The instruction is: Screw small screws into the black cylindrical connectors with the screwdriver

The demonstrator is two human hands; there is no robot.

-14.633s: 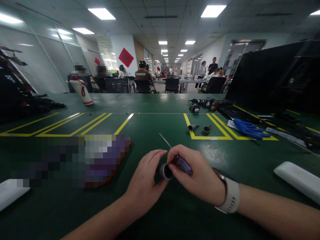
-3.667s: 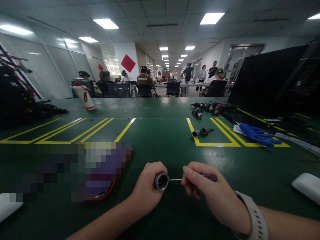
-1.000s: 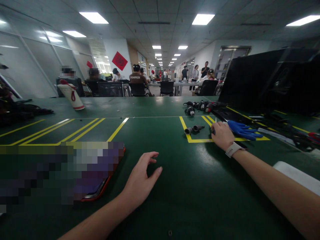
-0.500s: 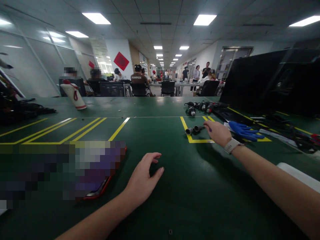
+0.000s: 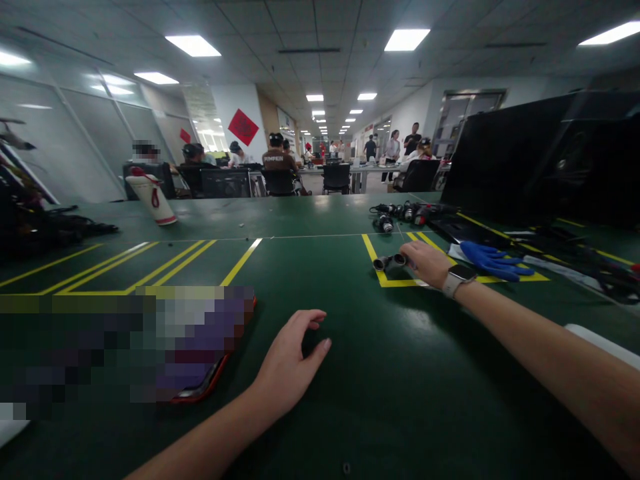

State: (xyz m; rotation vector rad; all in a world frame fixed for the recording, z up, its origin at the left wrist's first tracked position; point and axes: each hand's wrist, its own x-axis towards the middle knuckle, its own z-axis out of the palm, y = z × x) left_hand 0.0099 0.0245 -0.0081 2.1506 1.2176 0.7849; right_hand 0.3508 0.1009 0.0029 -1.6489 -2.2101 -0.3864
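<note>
Green matting covers the surface (image 5: 350, 373) in front of me, marked out with yellow tape lines. My right hand (image 5: 426, 263) is stretched far forward to the yellow-outlined box (image 5: 374, 259), its fingers closing around the nearer of two small black cylindrical connector parts (image 5: 399, 259); the second one (image 5: 380, 263) lies just beside it on the tape line. From this angle I cannot tell whether I already have the part pinched or am only touching it. My left hand (image 5: 290, 363) rests on the surface close to me, holding nothing, fingers loosely curled with thumb and forefinger apart.

I judge this to be the pick-up step: fetching a part from the box. The next move calls for a firm pinch on that small round piece, which looks likely to roll, and bringing it back to where my left hand waits.

Beyond the box lies a cluster of more black connectors (image 5: 400, 213), and to the right a blue glove (image 5: 493, 260). A phone in a red case (image 5: 200, 380) sits left of my left hand.

As for writing: the back of a brown shirt on a seated person (image 5: 276, 160) reads "PUMPKIN". A red diamond sign (image 5: 243, 127) hangs on the pillar, its character too small to read. A white cup (image 5: 153, 195) bears a red mark I cannot make out. My watch (image 5: 457, 280) shows no legible face.
</note>
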